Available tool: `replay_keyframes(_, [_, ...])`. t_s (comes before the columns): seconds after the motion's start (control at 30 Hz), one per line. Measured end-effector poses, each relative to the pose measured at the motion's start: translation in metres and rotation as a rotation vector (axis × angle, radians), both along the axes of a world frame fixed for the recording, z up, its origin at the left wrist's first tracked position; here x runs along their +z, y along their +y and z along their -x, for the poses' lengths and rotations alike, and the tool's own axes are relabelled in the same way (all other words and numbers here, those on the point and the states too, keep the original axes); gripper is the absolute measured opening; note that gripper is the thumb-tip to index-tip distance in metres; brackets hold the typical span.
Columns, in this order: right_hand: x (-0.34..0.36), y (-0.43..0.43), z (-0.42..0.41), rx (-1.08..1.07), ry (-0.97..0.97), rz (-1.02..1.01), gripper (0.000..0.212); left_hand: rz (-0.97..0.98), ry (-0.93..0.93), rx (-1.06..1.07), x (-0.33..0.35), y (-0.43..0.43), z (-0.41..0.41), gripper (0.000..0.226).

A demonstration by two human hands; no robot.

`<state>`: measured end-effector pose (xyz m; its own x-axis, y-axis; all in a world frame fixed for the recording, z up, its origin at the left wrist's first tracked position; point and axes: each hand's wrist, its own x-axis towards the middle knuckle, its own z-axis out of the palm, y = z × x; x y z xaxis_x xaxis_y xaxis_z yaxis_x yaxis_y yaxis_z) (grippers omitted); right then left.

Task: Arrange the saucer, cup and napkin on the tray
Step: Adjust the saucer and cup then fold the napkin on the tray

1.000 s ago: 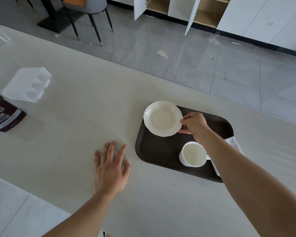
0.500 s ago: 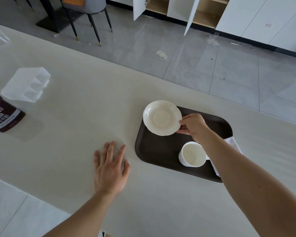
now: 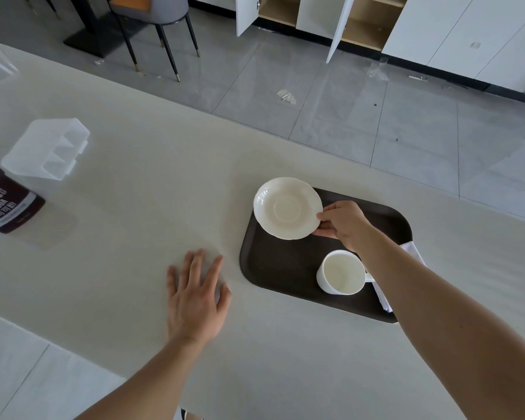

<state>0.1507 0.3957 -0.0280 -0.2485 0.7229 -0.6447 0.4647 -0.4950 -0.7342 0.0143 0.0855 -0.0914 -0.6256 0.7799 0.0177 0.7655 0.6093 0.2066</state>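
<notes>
- The right hand (image 3: 341, 222) reaches over the dark tray (image 3: 285, 268) and pinches the cream saucer (image 3: 287, 207) by its right rim, thumb on top and the other fingers curled underneath.
- The saucer sits at the tray's far left corner, and its far left rim reaches out past the tray's edge; whether it rests on the tray or is lifted off it cannot be told from this view.
- The white cup (image 3: 341, 271) stands upright on the tray near its near edge, towards the right; it is empty, its mouth faces up and its handle points right, partly under the forearm.
- The white napkin (image 3: 411, 251) lies along the tray's right edge, just beside the cup and mostly hidden by the right forearm; a folded corner shows beyond the arm and a strip of it shows near the tray's near right corner.
- The left hand (image 3: 196, 298) lies flat, palm down, on the pale bench (image 3: 140, 207) just left of the tray, fingers spread wide and holding nothing.
- The tray lies on the bench towards its far edge.
- At the bench's left end a brown cocoa tin (image 3: 8, 204) lies on its side, with a clear plastic box (image 3: 47, 148) just beyond it.
</notes>
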Motion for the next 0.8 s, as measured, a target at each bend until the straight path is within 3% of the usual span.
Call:
replay_keyframes(0.27, [0.006, -0.002, -0.005, 0.058, -0.036, -0.060, 0.013, -0.017, -0.002, 0.002, 0.000, 0.000, 0.001, 0.055])
replay_keyframes(0.43, [0.020, -0.003, -0.032, 0.102, -0.109, -0.322, 0.008, -0.012, -0.006, 0.002, 0.000, 0.001, 0.000, 0.055])
replay_keyframes(0.5, [0.029, -0.007, -0.049, 0.133, -0.117, -0.407, 0.017, -0.017, 0.002, 0.003, 0.000, 0.001, 0.000, 0.055])
replay_keyframes(0.6, [0.041, -0.016, -0.078, 0.263, -0.235, -0.567, 0.031, -0.018, 0.011, 0.004, 0.000, 0.000, 0.000, 0.055])
replay_keyframes(0.7, [0.052, -0.028, -0.111, 0.405, -0.306, -0.595, 0.046, -0.031, 0.026, 0.000, 0.000, 0.000, 0.000, 0.055])
replay_keyframes(0.8, [0.057, -0.042, -0.138, 0.627, -0.487, -0.624, 0.041, -0.059, 0.029, 0.002, -0.001, 0.001, 0.000, 0.054])
